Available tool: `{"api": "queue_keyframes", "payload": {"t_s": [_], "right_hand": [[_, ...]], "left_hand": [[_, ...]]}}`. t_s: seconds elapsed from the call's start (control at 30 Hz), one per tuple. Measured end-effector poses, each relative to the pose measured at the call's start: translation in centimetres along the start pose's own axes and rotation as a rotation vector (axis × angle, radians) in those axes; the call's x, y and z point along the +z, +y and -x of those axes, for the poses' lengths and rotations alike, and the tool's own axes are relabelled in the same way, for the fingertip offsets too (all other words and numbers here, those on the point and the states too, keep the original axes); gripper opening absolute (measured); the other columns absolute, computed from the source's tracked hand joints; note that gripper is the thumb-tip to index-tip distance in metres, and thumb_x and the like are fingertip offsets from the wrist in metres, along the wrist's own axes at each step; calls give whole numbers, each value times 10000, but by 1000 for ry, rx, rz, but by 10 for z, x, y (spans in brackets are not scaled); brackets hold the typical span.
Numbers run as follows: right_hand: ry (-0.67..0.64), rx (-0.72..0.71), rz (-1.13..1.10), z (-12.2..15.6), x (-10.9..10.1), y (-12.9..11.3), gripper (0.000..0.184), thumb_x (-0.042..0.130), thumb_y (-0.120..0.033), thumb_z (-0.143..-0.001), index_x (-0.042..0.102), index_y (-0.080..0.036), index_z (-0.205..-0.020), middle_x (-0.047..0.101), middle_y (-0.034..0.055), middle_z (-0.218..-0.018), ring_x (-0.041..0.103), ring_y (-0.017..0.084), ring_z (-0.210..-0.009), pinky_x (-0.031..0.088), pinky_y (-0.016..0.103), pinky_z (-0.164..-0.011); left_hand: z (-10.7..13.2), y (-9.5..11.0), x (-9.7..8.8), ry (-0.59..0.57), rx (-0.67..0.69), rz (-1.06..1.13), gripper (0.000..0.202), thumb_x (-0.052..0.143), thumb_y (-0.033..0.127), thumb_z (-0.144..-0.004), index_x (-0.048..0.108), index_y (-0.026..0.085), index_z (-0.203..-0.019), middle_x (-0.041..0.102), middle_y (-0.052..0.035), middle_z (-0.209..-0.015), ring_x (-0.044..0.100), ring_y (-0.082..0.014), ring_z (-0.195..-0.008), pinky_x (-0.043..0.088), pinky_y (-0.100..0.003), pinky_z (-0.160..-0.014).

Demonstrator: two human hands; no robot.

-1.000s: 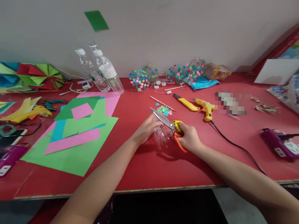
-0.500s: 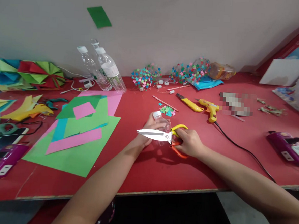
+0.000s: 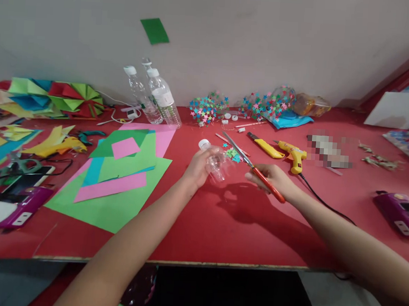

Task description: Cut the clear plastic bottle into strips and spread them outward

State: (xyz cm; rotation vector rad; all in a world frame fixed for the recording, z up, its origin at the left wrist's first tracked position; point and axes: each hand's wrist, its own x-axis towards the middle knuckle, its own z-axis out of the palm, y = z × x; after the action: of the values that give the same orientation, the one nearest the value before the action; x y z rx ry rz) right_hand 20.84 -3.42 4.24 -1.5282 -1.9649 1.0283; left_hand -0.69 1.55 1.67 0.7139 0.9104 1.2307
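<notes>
My left hand (image 3: 197, 169) is closed round a small clear plastic bottle (image 3: 215, 159) with a white cap, held tilted just above the red table (image 3: 221, 223). My right hand (image 3: 271, 178) grips a pair of scissors (image 3: 250, 165) by the orange and yellow handles. Its blades are closed and point up and to the left, past the bottle. A small heap of coloured paper stars (image 3: 232, 154) lies on the table right behind the bottle.
Green, pink and blue paper sheets (image 3: 120, 175) lie at left. Three water bottles (image 3: 155, 99) stand at the wall. A yellow utility knife (image 3: 265, 146) and a corded yellow glue gun (image 3: 294, 155) lie at right. Star-covered balls (image 3: 207, 109), purple power strips (image 3: 396, 213) and folded paper fans (image 3: 51, 97) line the edges.
The scissors swung from pointing left, in front of the bottle, to pointing up-left beside it. My right hand moved right and my left hand lifted the bottle a little.
</notes>
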Motion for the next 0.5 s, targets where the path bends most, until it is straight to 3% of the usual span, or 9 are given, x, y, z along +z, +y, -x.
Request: {"api": "queue_keyframes", "payload": {"t_s": [0.1, 0.23, 0.33, 0.43, 0.5], "right_hand": [[-16, -35, 29, -6, -5, 0, 482, 587, -649, -741, 472, -194, -633, 420, -45, -551, 367, 94, -508, 245, 230, -479], [-132, -26, 16, -3, -5, 11, 461, 611, -618, -753, 485, -188, -643, 441, -47, -554, 398, 87, -484, 278, 219, -459], [-271, 83, -115, 7, -9, 16, 460, 599, -629, -775, 559, -173, -736, 435, -60, -517, 429, 89, -431, 329, 220, -431], [-493, 78, -212, 18, -17, 12, 546, 418, -666, -879, 596, -163, -762, 454, -47, -479, 435, 90, -397, 373, 232, -441], [-606, 98, -213, 23, -20, 8, 548, 414, -647, -897, 613, -157, -754, 465, -40, -469, 431, 83, -389, 370, 223, -434]], "left_hand": [[3, -5, -6, -9, 26, 19, 215, 729, 215, -614, 596, 139, -764, 731, -55, -876, 668, -145, -754, 488, -248, -671], [7, -12, -19, 61, 3, 100, 172, 676, 141, -595, 564, 158, -725, 728, -36, -819, 691, -173, -848, 491, -268, -744], [6, -11, -24, 63, 13, 123, 164, 679, 134, -605, 551, 162, -704, 690, -7, -718, 698, -169, -821, 490, -259, -734], [3, -9, -24, 95, 64, 159, 162, 702, 137, -612, 563, 166, -691, 656, 17, -648, 673, -130, -702, 485, -229, -668], [2, -9, -24, 145, 79, 180, 156, 709, 130, -601, 581, 160, -685, 661, 17, -638, 625, -99, -614, 459, -206, -595]]}}
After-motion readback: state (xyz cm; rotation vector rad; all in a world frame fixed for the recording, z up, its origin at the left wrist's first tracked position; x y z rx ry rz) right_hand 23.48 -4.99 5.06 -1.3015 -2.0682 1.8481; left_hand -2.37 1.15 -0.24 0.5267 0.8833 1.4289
